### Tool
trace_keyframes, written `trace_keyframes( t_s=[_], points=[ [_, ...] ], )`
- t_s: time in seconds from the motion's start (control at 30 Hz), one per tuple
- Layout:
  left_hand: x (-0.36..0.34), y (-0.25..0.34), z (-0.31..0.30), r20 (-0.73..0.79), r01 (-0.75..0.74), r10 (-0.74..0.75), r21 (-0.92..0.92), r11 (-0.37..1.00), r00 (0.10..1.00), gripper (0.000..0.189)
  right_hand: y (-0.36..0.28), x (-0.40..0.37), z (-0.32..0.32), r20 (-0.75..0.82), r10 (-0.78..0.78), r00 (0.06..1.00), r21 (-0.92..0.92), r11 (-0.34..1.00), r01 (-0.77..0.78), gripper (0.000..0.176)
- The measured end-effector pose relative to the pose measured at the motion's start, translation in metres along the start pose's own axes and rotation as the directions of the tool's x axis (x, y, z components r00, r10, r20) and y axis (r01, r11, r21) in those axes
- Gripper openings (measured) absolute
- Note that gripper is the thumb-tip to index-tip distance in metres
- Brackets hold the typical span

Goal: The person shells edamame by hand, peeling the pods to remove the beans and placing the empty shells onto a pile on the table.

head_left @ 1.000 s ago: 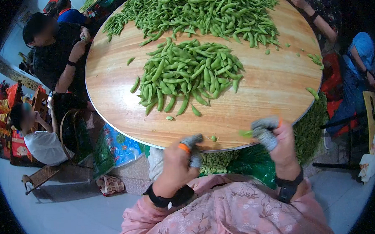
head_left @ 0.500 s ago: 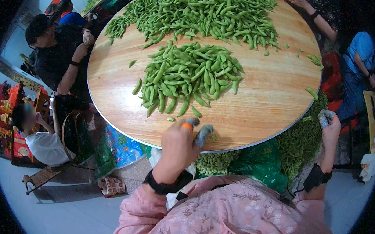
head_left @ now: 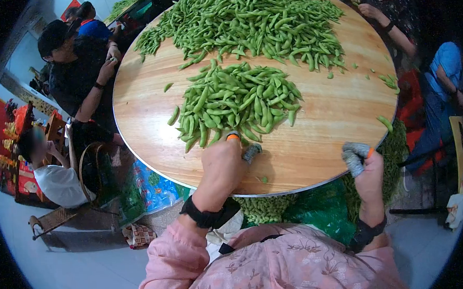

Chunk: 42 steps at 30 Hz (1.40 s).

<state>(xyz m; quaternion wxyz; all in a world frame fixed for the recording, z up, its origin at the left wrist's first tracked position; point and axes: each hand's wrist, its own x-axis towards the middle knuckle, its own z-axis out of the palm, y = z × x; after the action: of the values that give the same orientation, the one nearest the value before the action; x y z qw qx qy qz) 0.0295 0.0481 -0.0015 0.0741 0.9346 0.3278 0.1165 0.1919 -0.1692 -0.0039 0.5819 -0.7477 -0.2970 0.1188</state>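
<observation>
My left hand (head_left: 224, 163) is at the near edge of a smaller pile of green bean pods (head_left: 239, 99) on the round wooden table (head_left: 315, 150). Grey covers and an orange band are on its fingers. Thumb and forefinger are apart, the fingertips touching the nearest pods; whether a pod is between them is hidden. My right hand (head_left: 366, 169) is over the table's near right rim, its grey-covered fingers bent together; nothing can be made out in them. A small green bit (head_left: 265, 180) lies near my left hand.
A larger pod heap (head_left: 246, 23) covers the table's far side. Shelled beans (head_left: 261, 208) are below the near rim, with a leafy green heap (head_left: 394, 154) at the right. People (head_left: 75, 58) sit around the left and right sides.
My left hand has moved forward to the smaller pile. My right hand has come from beyond the right rim, inward and nearer the table. The green bit by my left hand is more exposed.
</observation>
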Motion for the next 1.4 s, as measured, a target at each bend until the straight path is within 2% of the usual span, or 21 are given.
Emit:
trace_keyframes(
  t_s=[0.07,0.13,0.2,0.23,0.27,0.3,0.33,0.37,0.4,0.47,0.5,0.53,0.6,0.63,0.73,0.87,0.93,1.17,1.27,1.33,1.4],
  points=[
    [0.004,-0.002,0.005,0.026,-0.024,0.023,0.042,0.999,0.999,0.011,-0.005,-0.001,0.016,0.101,0.008,0.995,0.071,0.997,-0.015,0.015],
    [0.007,-0.003,0.008,0.054,-0.032,0.031,0.028,0.999,0.998,0.009,-0.013,-0.005,0.03,0.131,0.047,0.99,0.08,0.995,-0.058,0.016],
    [0.005,0.0,0.0,0.096,-0.008,0.005,0.026,1.0,0.995,0.008,-0.016,-0.008,0.041,0.309,0.08,0.948,0.098,0.988,-0.116,0.017],
    [0.004,0.0,-0.003,0.135,0.017,-0.02,0.028,0.999,0.991,0.006,-0.017,-0.008,0.046,0.306,0.078,0.949,0.098,0.989,-0.113,0.017],
    [-0.001,-0.003,0.002,0.134,0.016,-0.019,0.028,0.999,0.991,0.006,-0.018,-0.008,0.053,0.369,0.099,0.924,0.126,0.98,-0.155,0.018],
    [-0.008,-0.005,0.005,0.119,0.079,-0.031,-0.43,0.899,0.992,0.011,-0.019,-0.008,0.059,0.432,0.118,0.894,0.15,0.968,-0.2,0.02],
    [-0.013,-0.005,0.006,0.111,0.118,-0.049,-0.793,0.598,0.993,0.017,-0.022,-0.008,0.065,0.432,0.119,0.894,0.15,0.968,-0.201,0.02],
    [-0.021,-0.003,0.004,0.248,0.249,-0.049,-0.906,0.343,0.968,0.014,-0.025,-0.008,0.072,0.481,0.162,0.861,0.251,0.916,-0.313,0.021],
    [-0.027,0.004,0.001,0.251,0.253,-0.05,-0.905,0.341,0.967,0.014,-0.026,-0.008,0.075,0.535,0.197,0.821,0.339,0.841,-0.423,0.021],
    [-0.038,0.015,-0.003,0.356,0.359,-0.06,-0.933,0.039,0.932,0.013,-0.027,-0.007,0.08,0.573,0.199,0.795,0.311,0.845,-0.436,0.02],
    [-0.042,0.019,-0.005,0.357,0.358,-0.048,-0.934,0.016,0.933,0.013,-0.028,-0.008,0.084,0.584,0.188,0.789,0.387,0.79,-0.475,0.018],
    [-0.045,0.022,-0.003,0.359,0.36,-0.048,-0.933,0.014,0.932,0.013,-0.028,-0.008,0.085,0.593,0.179,0.785,0.457,0.728,-0.511,0.018],
    [-0.049,0.027,0.0,0.261,0.261,-0.012,-0.965,0.001,0.965,0.012,-0.029,-0.009,0.085,0.61,0.155,0.777,0.481,0.707,-0.519,0.014],
    [-0.049,0.027,0.0,0.263,0.263,-0.01,-0.965,-0.002,0.965,0.012,-0.029,-0.01,0.084,0.627,0.124,0.769,0.508,0.684,-0.524,0.011],
    [-0.05,0.026,-0.001,0.256,0.25,0.034,-0.96,0.123,0.966,0.011,-0.026,-0.01,0.083,0.617,0.117,0.778,0.487,0.72,-0.494,0.009],
    [-0.052,0.024,-0.001,0.239,0.223,0.06,-0.954,0.199,0.969,0.009,-0.029,-0.011,0.085,0.623,0.13,0.772,0.477,0.719,-0.506,0.009],
    [-0.053,0.023,0.0,0.219,0.193,0.052,-0.931,0.311,0.974,0.007,-0.026,-0.011,0.086,0.618,0.115,0.778,0.456,0.754,-0.473,0.008],
    [-0.054,0.024,-0.002,0.231,0.204,0.058,-0.934,0.292,0.971,0.007,-0.033,-0.012,0.085,0.6,0.149,0.786,0.478,0.721,-0.501,0.007],
    [-0.053,0.026,-0.004,0.254,0.216,0.074,-0.919,0.329,0.964,0.007,-0.03,-0.012,0.082,0.611,0.124,0.782,0.496,0.71,-0.5,0.007],
    [-0.053,0.027,-0.005,0.191,0.148,0.093,-0.927,0.345,0.977,0.008,-0.028,-0.012,0.081,0.621,0.137,0.772,0.455,0.739,-0.497,0.007],
    [-0.054,0.027,-0.003,0.188,0.144,0.097,-0.927,0.346,0.977,0.008,-0.03,-0.013,0.082,0.607,0.14,0.782,0.456,0.745,-0.487,0.006]
  ],
)
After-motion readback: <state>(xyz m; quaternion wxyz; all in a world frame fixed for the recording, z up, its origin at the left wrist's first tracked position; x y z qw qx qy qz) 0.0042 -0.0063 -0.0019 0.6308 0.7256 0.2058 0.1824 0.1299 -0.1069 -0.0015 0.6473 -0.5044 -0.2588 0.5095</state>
